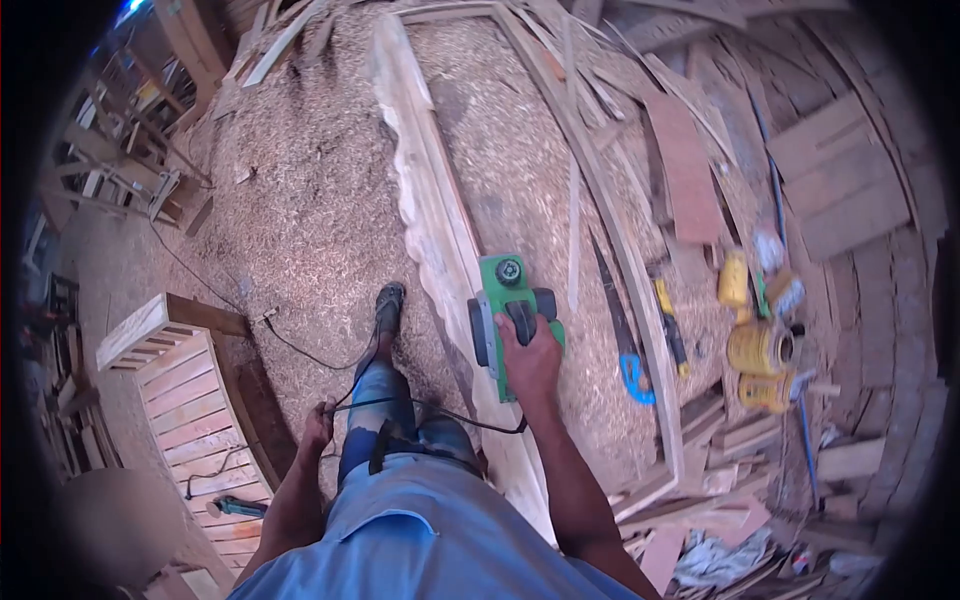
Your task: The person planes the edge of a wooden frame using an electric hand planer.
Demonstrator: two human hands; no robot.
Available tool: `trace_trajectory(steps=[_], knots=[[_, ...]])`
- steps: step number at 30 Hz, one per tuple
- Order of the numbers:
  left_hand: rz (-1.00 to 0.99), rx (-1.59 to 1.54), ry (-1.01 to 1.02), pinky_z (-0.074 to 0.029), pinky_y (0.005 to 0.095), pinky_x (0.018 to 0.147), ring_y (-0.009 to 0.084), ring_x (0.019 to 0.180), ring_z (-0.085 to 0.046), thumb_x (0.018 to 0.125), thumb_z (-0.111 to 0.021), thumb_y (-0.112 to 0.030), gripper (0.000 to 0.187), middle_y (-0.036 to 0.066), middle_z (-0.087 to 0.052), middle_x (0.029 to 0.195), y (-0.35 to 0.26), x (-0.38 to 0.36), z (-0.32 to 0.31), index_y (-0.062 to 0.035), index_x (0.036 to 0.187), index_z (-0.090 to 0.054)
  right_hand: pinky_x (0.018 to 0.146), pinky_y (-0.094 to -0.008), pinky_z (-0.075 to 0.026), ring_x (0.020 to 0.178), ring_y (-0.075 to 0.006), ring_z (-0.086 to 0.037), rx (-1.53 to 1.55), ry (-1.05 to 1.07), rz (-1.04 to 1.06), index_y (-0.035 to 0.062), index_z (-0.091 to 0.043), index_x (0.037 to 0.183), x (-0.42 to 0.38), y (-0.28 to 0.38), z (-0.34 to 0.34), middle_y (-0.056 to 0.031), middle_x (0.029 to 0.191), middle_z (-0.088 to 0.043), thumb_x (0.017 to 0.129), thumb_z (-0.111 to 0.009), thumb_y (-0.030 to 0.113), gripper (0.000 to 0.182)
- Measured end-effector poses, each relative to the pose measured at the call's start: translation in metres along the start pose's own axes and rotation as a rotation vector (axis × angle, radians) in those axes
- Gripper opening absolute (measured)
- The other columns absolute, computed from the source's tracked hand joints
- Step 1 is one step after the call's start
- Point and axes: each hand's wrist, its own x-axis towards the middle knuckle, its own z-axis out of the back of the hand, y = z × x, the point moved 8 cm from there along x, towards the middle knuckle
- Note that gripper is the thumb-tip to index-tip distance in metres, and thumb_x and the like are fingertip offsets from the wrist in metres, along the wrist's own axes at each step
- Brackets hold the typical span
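My right hand (533, 362) is closed around the handle of a green electric planer (497, 290) with a black knob on its front. The planer rests on a long, pale board (437, 190) with a wavy left edge, which runs away from me. Low on the left, my left hand (318, 425) is closed on the black power cord (450, 413). That cord crosses in front of my legs to the rear of the planer.
Wood shavings (300, 190) cover the floor. A slatted wooden piece (190, 410) stands at left with a tool on it. On the right lie a wooden frame (590, 175), a blue-handled handsaw (632, 375), yellow containers (752, 347) and scrap boards. A cord connector (268, 315) lies near my foot.
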Motion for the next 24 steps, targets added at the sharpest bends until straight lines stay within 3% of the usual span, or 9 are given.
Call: trace_trajectory(steps=[2,4,7,10,13,17,20,21,24], knots=[[0.046,-0.047,-0.010,-0.049,0.0321,0.081,0.0192,0.090,-0.061,0.110,-0.053,-0.035,0.045,0.014,-0.068,0.088,0.025,0.013,-0.004,0.0066,0.104,-0.067,0.067,-0.0469,-0.052,0.074,-0.0426,-0.069,0.030,-0.034,0.051,-0.0032,-0.066,0.094,0.037,0.029,-0.021,-0.0264,0.080,-0.068,0.088,-0.082,0.036,0.043],[0.049,-0.035,0.038,-0.049,0.0306,0.084,0.0194,0.094,-0.063,0.109,-0.055,-0.030,0.040,0.014,-0.071,0.092,0.046,0.034,-0.003,0.0073,0.105,-0.067,0.069,-0.0480,-0.053,0.077,-0.0428,-0.070,0.027,-0.017,0.043,-0.0038,-0.066,0.093,0.075,0.053,-0.049,-0.0266,0.082,-0.069,0.089,-0.081,0.039,0.046],[0.098,-0.285,-0.111,-0.050,0.0331,0.081,0.0182,0.090,-0.062,0.108,-0.056,-0.023,0.032,0.009,-0.071,0.092,0.053,0.067,-0.002,0.0057,0.104,-0.068,0.073,-0.0495,-0.053,0.079,-0.0431,-0.070,-0.022,-0.019,0.059,-0.0046,-0.067,0.094,0.135,0.102,-0.085,-0.0267,0.083,-0.070,0.090,-0.079,0.044,0.050],[0.133,-0.288,-0.113,-0.048,0.0329,0.075,0.0150,0.083,-0.059,0.109,-0.055,-0.030,0.037,0.004,-0.066,0.087,0.014,0.094,0.014,0.0032,0.104,-0.069,0.075,-0.0505,-0.053,0.081,-0.0442,-0.071,-0.027,-0.022,0.079,-0.0050,-0.068,0.096,0.194,0.150,-0.122,-0.0266,0.084,-0.071,0.091,-0.077,0.046,0.052],[0.315,-0.321,-0.124,-0.044,0.0305,0.068,0.0125,0.076,-0.053,0.108,-0.054,-0.041,0.046,0.002,-0.060,0.080,-0.014,0.131,0.029,0.0024,0.102,-0.068,0.076,-0.0495,-0.054,0.082,-0.0436,-0.071,-0.017,-0.040,0.086,-0.0051,-0.070,0.098,0.258,0.193,-0.159,-0.0263,0.086,-0.072,0.092,-0.077,0.046,0.052],[0.165,-0.369,-0.239,-0.038,0.0285,0.061,0.0099,0.068,-0.046,0.107,-0.053,-0.051,0.052,-0.003,-0.050,0.071,-0.059,0.181,0.054,-0.0035,0.089,-0.066,0.077,-0.0471,-0.054,0.080,-0.0397,-0.072,0.035,-0.059,0.104,-0.0048,-0.073,0.097,0.350,0.244,-0.205,-0.0250,0.085,-0.072,0.093,-0.076,0.046,0.051],[0.271,-0.411,-0.205,-0.036,0.0290,0.059,0.0088,0.066,-0.044,0.106,-0.053,-0.051,0.051,-0.005,-0.047,0.069,-0.086,0.209,0.068,-0.0066,0.084,-0.064,0.078,-0.0457,-0.054,0.079,-0.0354,-0.072,0.031,-0.056,0.129,-0.0049,-0.073,0.095,0.426,0.284,-0.245,-0.0225,0.081,-0.072,0.094,-0.074,0.045,0.050],[0.295,-0.416,-0.212,-0.036,0.0291,0.058,0.0081,0.065,-0.043,0.106,-0.055,-0.051,0.050,-0.005,-0.047,0.068,-0.090,0.220,0.071,-0.0075,0.082,-0.062,0.071,-0.0440,-0.055,0.070,-0.0317,-0.071,0.081,-0.083,0.199,-0.0058,-0.073,0.090,0.447,0.303,-0.254,-0.0200,0.074,-0.070,0.094,-0.073,0.046,0.052],[0.388,-0.472,-0.216,-0.036,0.0290,0.057,0.0079,0.064,-0.044,0.105,-0.057,-0.052,0.050,-0.006,-0.047,0.068,-0.091,0.250,0.073,-0.0077,0.081,-0.062,0.059,-0.0415,-0.054,0.057,-0.0278,-0.068,0.016,-0.090,0.150,-0.0053,-0.071,0.082,0.514,0.338,-0.291,-0.0176,0.068,-0.068,0.093,-0.073,0.049,0.055]])
